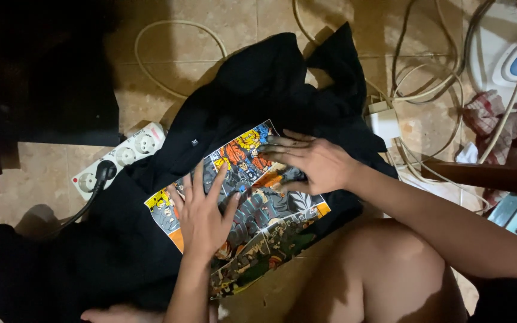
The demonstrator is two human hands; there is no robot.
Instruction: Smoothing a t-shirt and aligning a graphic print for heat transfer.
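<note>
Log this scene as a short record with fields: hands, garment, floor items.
left hand: left hand flat, fingers spread, on the colourful print
right hand: right hand pressing the print's upper edge, fingers flat
garment: black shirt spread on the tiled floor, crumpled at the top
left of shirt: white power strip with a black plug in it
top right: white cables, checked cloth
</note>
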